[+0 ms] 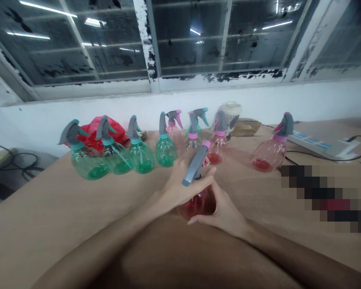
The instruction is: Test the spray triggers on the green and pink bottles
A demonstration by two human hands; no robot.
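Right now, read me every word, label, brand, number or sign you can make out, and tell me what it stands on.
"IA", seemingly part of a longer word: on the white cup, partly hidden; the rest is too blurred to read.
Spray bottles: no readable text.
Power strip: none readable.

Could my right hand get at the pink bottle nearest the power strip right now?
Probably, if the right hand releases the held bottle: only tabletop shows between there and the pink bottle.
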